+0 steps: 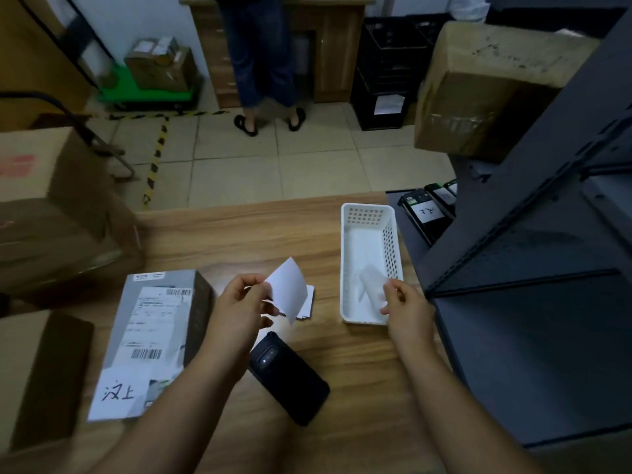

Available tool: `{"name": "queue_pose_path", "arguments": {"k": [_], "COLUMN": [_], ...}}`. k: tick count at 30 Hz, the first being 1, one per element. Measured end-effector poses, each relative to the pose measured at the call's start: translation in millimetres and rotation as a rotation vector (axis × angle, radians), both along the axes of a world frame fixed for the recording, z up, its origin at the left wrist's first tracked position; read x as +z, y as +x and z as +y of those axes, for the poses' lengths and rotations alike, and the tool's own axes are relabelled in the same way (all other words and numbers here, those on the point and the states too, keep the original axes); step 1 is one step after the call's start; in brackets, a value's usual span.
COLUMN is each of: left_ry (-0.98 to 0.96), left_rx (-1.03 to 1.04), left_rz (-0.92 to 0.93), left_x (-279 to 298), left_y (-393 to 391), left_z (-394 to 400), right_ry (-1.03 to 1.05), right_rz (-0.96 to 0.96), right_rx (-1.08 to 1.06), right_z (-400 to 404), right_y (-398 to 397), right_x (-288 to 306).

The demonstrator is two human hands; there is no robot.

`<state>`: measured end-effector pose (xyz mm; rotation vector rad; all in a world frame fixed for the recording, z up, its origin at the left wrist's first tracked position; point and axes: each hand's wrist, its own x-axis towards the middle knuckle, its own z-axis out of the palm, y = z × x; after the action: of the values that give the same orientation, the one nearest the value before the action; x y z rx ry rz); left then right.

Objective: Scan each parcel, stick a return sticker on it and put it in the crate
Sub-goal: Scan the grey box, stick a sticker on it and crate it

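Note:
A grey parcel box [154, 336] lies on the wooden table [239, 230] at the left, its shipping label up and a white handwritten sticker [119, 391] on its near end. My left hand [239, 306] pinches a curled white sticker sheet [289, 289] just right of the parcel. A small stack of white stickers [306, 304] lies under it. My right hand [405, 304] pinches a blurred strip of backing paper [371, 282] over the near end of the white basket [367, 213]. A black handheld scanner [289, 378] lies face down between my forearms.
Brown cartons stand at the left [51, 206] and near-left [37, 374]. A dark metal shelf [547, 268] fills the right, with a carton [485, 87] on top and labelled devices [425, 210] beside it. A person's legs [266, 63] stand by a wooden desk; black crates [390, 66] sit behind.

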<state>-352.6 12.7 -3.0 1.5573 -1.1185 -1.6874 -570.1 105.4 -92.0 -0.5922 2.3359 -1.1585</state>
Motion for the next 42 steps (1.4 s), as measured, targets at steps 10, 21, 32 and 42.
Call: {"name": "queue_pose_path", "arguments": {"k": [10,21,32,42], "left_ry": [-0.089,0.165,0.038,0.085], "left_rx": [0.112,0.033,-0.220,-0.372], "left_rz": [-0.085,-0.063,-0.132,-0.208], "left_x": [11.9,6.2,-25.7,-56.9], "left_y": [49.1,154.7,269.7,283.3], "left_z": [1.3,-12.6,-44.7,-54.2], "right_ry": [-0.110,-0.479,-0.001,0.075], "right_rz": [0.214,0.333,-0.700,-0.501], "right_rx": [0.567,0.677,0.426,0.239], "right_z": [-19.6,-53.4,-85.3,-68.6], "right_y": [64.1,209.4,294.6,322.1], "right_x": [9.1,33.0,41.0,33.0]}}
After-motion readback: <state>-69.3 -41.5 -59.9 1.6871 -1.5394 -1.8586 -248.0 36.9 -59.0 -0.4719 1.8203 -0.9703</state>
